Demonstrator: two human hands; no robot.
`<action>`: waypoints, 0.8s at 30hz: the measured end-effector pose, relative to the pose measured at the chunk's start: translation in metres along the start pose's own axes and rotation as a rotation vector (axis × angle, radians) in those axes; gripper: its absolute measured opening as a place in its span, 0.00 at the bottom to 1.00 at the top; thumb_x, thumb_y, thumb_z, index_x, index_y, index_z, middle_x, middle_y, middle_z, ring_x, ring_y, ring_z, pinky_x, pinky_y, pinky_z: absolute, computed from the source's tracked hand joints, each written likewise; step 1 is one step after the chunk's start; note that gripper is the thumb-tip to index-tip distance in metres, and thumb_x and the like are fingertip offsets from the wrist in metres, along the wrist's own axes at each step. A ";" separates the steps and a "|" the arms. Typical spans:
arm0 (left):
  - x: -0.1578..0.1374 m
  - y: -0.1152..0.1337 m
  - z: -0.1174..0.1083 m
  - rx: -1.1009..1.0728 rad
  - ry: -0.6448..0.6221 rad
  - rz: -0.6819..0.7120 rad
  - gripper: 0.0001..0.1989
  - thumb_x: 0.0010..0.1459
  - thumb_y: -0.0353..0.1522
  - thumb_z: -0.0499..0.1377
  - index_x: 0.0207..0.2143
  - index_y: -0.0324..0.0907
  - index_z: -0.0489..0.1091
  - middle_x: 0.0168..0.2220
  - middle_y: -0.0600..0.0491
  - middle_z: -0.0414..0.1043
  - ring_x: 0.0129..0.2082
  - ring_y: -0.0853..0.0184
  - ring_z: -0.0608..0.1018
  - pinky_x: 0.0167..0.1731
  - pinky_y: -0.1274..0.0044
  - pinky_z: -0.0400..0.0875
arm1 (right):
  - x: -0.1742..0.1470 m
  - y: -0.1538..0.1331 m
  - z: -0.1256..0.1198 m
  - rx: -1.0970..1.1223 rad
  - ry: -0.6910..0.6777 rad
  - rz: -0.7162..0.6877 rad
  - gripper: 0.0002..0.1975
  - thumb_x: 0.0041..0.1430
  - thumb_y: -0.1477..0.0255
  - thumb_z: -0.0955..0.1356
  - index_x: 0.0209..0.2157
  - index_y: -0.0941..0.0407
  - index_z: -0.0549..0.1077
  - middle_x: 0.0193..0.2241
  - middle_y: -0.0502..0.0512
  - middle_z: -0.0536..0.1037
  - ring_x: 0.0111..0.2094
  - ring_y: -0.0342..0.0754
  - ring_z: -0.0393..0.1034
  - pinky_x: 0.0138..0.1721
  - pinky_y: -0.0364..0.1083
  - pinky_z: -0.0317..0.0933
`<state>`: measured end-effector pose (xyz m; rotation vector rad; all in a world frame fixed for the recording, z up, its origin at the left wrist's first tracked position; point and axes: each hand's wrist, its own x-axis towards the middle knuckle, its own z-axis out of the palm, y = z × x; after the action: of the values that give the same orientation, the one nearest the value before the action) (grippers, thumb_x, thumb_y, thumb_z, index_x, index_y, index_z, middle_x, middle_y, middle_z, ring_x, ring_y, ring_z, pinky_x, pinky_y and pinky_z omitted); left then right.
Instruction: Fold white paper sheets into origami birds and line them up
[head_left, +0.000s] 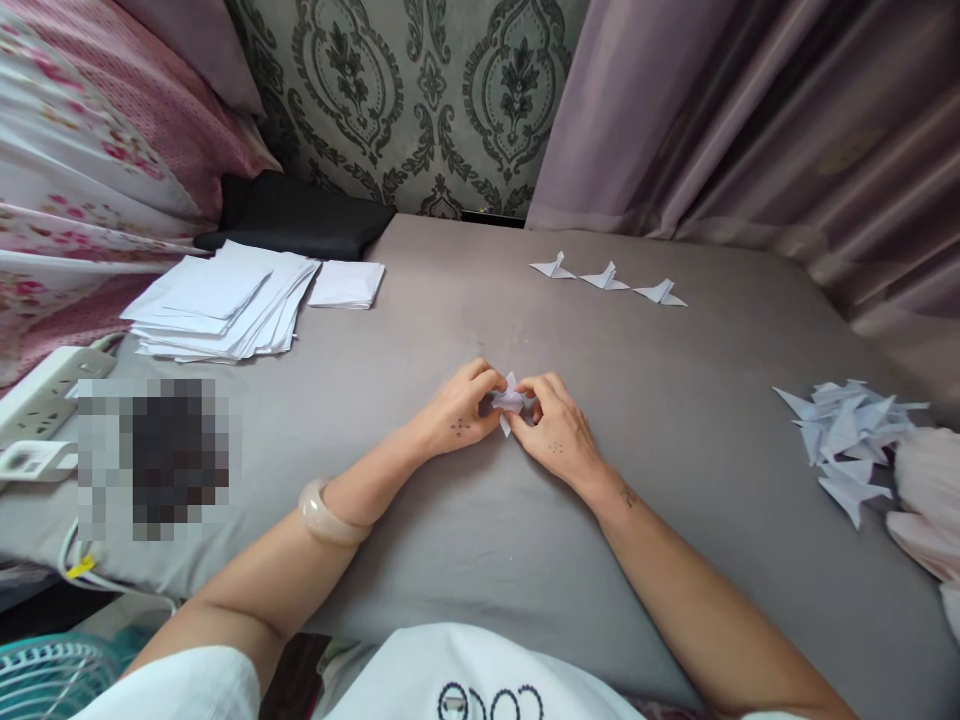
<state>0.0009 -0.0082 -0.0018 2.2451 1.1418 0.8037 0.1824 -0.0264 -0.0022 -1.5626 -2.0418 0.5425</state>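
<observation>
Between my two hands is a small folded white paper crane (509, 399), its pointed tips sticking out toward and away from me. My left hand (466, 408) pinches its left side with thumb and fingers. On the other side my right hand (559, 425) grips the right edge, fingers curled and thumb near the lower tip. Both hands are low over the middle of the grey table cover (420, 540). The fingers hide part of the folds.
Three finished paper cranes (604, 277) stand in a row at the back. At right lies a heap of folded cranes (851, 425) beside a pale cloth (930, 490). Stacked paper sheets (217, 305), a smaller paper stack (346, 284) and a power strip (49, 395) occupy the left.
</observation>
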 end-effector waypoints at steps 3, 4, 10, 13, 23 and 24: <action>0.001 -0.004 0.002 0.065 -0.031 0.057 0.12 0.54 0.25 0.55 0.42 0.41 0.67 0.40 0.49 0.68 0.38 0.65 0.69 0.40 0.74 0.66 | -0.001 -0.001 -0.001 -0.020 -0.017 -0.025 0.14 0.55 0.67 0.67 0.45 0.49 0.70 0.41 0.51 0.70 0.31 0.42 0.68 0.31 0.43 0.59; 0.001 -0.004 0.002 0.079 -0.045 0.067 0.11 0.55 0.26 0.55 0.42 0.41 0.67 0.39 0.49 0.69 0.39 0.65 0.69 0.41 0.73 0.66 | -0.001 -0.001 -0.001 -0.024 -0.022 -0.031 0.14 0.56 0.67 0.67 0.45 0.49 0.71 0.40 0.51 0.70 0.31 0.42 0.68 0.32 0.43 0.60; 0.002 -0.005 0.003 0.099 -0.054 0.050 0.08 0.58 0.28 0.55 0.41 0.40 0.70 0.36 0.49 0.71 0.38 0.64 0.69 0.40 0.73 0.67 | -0.001 0.001 -0.001 -0.017 -0.042 -0.032 0.11 0.57 0.65 0.66 0.42 0.50 0.74 0.38 0.51 0.71 0.31 0.42 0.68 0.33 0.43 0.60; 0.002 -0.006 0.002 0.103 -0.046 0.017 0.07 0.59 0.30 0.55 0.39 0.40 0.71 0.36 0.48 0.70 0.37 0.64 0.69 0.39 0.73 0.67 | 0.001 0.003 -0.002 0.024 -0.054 -0.018 0.10 0.57 0.66 0.67 0.41 0.50 0.75 0.37 0.50 0.72 0.32 0.42 0.68 0.33 0.42 0.60; 0.005 -0.008 0.002 0.283 -0.039 0.139 0.13 0.66 0.31 0.47 0.37 0.38 0.71 0.37 0.46 0.71 0.37 0.63 0.69 0.40 0.72 0.68 | 0.005 0.009 -0.002 -0.007 -0.036 -0.051 0.09 0.62 0.68 0.64 0.38 0.50 0.77 0.36 0.50 0.73 0.32 0.42 0.68 0.31 0.43 0.56; 0.005 -0.008 0.002 0.302 -0.031 0.137 0.13 0.66 0.31 0.47 0.37 0.38 0.71 0.37 0.46 0.71 0.37 0.63 0.68 0.40 0.72 0.68 | 0.005 0.009 -0.001 -0.037 -0.030 -0.067 0.09 0.62 0.68 0.64 0.39 0.49 0.76 0.37 0.51 0.73 0.32 0.43 0.68 0.31 0.43 0.55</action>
<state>0.0003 0.0001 -0.0070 2.5984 1.1695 0.6825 0.1888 -0.0195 -0.0057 -1.5098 -2.1300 0.5083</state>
